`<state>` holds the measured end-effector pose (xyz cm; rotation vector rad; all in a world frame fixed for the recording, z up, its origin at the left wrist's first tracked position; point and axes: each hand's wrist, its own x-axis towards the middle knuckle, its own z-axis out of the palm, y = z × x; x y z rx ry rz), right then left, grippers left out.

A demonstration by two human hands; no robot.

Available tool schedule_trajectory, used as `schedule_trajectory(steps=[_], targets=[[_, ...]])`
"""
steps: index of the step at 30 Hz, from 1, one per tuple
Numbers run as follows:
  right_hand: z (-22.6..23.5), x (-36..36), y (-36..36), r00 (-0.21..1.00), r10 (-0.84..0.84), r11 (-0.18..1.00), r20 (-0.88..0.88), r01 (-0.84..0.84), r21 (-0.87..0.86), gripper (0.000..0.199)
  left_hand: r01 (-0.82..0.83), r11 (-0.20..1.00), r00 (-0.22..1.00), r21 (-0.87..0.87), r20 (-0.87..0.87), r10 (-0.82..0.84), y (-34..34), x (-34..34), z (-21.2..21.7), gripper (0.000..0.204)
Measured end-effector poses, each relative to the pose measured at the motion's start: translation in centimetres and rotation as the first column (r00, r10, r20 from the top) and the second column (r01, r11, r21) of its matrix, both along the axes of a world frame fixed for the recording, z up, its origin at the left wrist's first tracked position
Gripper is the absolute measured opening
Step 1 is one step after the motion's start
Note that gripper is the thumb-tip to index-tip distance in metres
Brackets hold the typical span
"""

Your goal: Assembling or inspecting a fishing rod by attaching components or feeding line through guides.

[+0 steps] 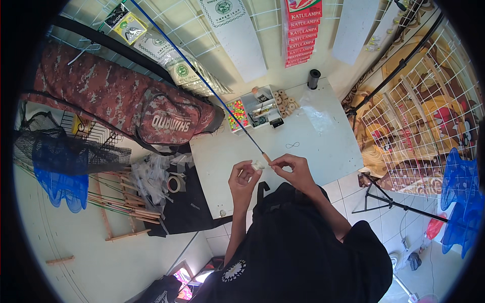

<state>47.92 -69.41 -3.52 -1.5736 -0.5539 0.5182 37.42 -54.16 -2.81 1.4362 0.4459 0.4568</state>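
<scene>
Tray [248, 103] and cork rings [291, 106] sit beyond hands [243, 179] [295, 172] pinching white piece [258, 165] and rod handle [267, 157].

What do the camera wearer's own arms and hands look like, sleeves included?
The left grip and right grip are bare hands: no gloves, and no rings or watch that I can make out. Both forearms are uncovered. The right sleeve is black, like the shirt, which carries a round white flower-like emblem.
</scene>
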Motion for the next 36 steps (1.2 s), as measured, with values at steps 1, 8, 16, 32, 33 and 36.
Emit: schedule_trajectory(steps=[1,8,16,32,33,36], targets=[[-0.4,0.0,0.0,1.000,0.000,1.000,0.000,0.000,-0.001,0.015,-0.023,0.996,0.999,-0.082,-0.032,0.021,-0.2,0.1,0.6,0.034],[-0.2,0.7,-0.2,0.931,-0.018,0.978,-0.365,0.092,0.186,0.014,0.037,0.957,0.999,-0.287,-0.005,-0.041,0.8,-0.8,-0.5,0.031],[-0.9,1.4,-1.0,0.713,0.115,0.837,-0.692,0.305,0.454,0.018,0.092,0.968,0.991,-0.232,-0.076,-0.112,1.5,-2.5,-0.8,0.033],[-1.1,4.9,-4.3,0.715,0.039,0.715,-0.698,0.468,0.519,0.021,-0.239,0.944,0.970,-0.229,-0.095,0.223,3.0,-9.3,-2.4,0.035],[-0.9,5.3,-4.6,0.714,0.015,0.685,-0.700,0.503,0.527,0.023,-0.234,0.948,0.971,-0.216,-0.092,0.219,3.2,-9.5,-2.5,0.035],[-0.2,6.5,-5.3,0.704,-0.071,0.644,-0.707,0.574,0.506,0.026,-0.250,0.946,0.967,-0.208,-0.102,0.233,4.0,-10.2,-2.5,0.037]])
